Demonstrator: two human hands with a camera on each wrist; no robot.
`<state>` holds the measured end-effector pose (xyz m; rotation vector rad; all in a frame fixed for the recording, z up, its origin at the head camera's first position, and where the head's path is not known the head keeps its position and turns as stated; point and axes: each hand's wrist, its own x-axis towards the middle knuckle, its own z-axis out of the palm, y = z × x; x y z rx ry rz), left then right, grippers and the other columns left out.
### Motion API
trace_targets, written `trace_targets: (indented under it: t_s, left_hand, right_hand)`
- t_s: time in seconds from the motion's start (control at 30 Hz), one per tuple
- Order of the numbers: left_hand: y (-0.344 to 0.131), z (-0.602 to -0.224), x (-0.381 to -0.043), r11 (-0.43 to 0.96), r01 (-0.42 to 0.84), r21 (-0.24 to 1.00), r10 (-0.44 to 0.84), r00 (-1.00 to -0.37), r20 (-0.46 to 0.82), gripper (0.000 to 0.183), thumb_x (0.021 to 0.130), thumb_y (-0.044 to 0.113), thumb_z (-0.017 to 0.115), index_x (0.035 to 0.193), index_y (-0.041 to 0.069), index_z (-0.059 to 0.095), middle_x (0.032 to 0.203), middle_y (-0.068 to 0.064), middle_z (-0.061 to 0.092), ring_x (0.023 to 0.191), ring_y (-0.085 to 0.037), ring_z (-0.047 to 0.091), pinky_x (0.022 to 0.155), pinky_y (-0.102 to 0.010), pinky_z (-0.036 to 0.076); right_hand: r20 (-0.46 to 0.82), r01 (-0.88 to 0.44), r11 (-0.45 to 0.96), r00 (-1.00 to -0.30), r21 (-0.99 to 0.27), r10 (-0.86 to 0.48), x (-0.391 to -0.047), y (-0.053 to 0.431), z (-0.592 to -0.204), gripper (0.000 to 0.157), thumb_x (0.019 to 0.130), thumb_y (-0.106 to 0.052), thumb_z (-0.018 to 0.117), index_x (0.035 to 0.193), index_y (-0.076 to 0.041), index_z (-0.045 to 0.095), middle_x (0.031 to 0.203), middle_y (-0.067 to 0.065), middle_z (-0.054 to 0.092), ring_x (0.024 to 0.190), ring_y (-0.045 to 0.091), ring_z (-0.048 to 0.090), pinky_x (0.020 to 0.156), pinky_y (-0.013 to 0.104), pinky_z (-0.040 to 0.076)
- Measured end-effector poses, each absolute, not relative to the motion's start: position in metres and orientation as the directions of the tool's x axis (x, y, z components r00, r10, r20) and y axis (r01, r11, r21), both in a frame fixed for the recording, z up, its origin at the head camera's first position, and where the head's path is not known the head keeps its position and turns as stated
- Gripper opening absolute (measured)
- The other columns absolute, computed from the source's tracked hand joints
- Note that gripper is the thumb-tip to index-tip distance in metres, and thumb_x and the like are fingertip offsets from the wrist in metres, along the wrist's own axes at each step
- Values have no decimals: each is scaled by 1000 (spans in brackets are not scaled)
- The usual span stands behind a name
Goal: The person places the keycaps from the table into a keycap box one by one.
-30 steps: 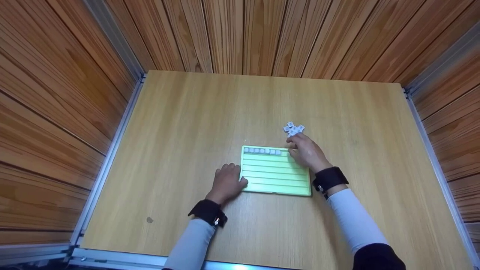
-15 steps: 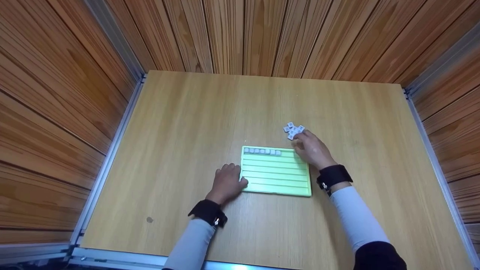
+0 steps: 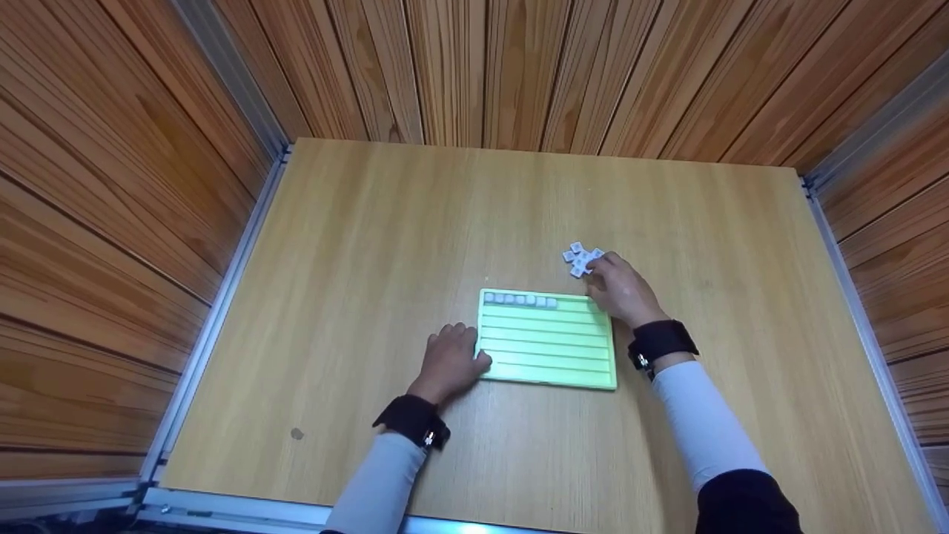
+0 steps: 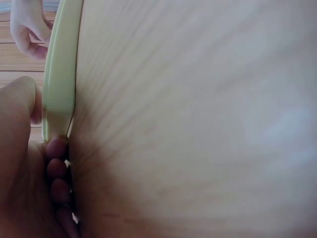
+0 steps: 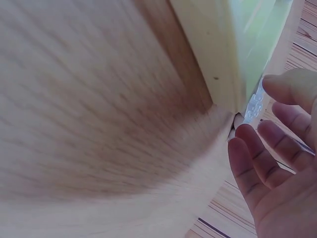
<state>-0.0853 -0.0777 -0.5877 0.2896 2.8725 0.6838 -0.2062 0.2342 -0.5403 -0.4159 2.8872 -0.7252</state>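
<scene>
A light green tray (image 3: pixel 546 348) with raised horizontal ridges lies on the table. Several small whitish square pieces (image 3: pixel 520 300) line its top row from the left end. At its left side my left hand (image 3: pixel 447 361) grips the edge, thumb over the rim; the left wrist view shows the fingertips (image 4: pixel 57 168) lined up low at the tray's end. Beyond the tray lies a loose cluster of small white square pieces with darker centre marks (image 3: pixel 577 259). My right hand (image 3: pixel 623 291) reaches over the tray's far right corner, fingertips at the cluster's right side, thumb and fingers apart in the right wrist view.
The wooden table (image 3: pixel 371 245) runs to plank walls (image 3: pixel 452 74) at the back and both sides. A metal rail (image 3: pixel 237 512) borders the front edge. A small dark spot (image 3: pixel 296 434) marks the table at the left.
My right hand has moved right and slightly back from the tray's top row to the right side of the loose white pieces. The left hand and tray have stayed in place.
</scene>
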Motion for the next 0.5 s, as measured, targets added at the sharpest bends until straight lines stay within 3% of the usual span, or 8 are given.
trace_targets:
  t_s: [0.5]
  left_hand:
    - [-77, -588, -86, 876, 153, 458, 223, -970, -102, 19, 83, 31, 58, 81, 14, 50, 81, 0, 45, 79, -23, 41, 72, -38, 33]
  right_hand:
    - [-54, -277, 842, -940, -462, -338, -218, 232, -541, 36, 91, -7, 69, 126, 2, 63, 120, 16, 59, 107, 33, 55, 92, 48, 46]
